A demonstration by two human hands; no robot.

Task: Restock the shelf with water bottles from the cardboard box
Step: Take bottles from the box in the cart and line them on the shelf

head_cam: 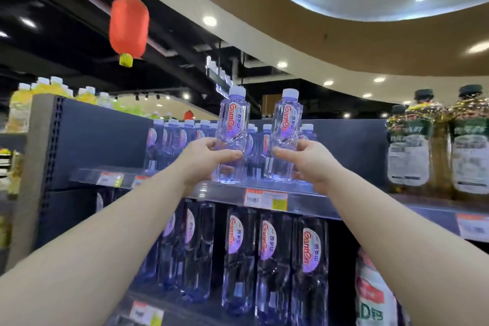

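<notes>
My left hand [205, 159] grips a small clear water bottle [234, 116] with a white cap and a purple-and-red label. My right hand [311, 161] grips a second matching bottle [287, 119]. Both bottles stand upright with their bases at the front edge of the upper shelf [296, 202]. Behind them several more small water bottles [185, 132] stand in rows on the same shelf. The cardboard box is out of view.
Larger water bottles [267, 259] fill the shelf below. Big bottles with green labels [436, 145] stand at the right on the upper shelf. Yellow drink bottles [55, 90] top the unit at the left. A red lantern [129, 26] hangs overhead.
</notes>
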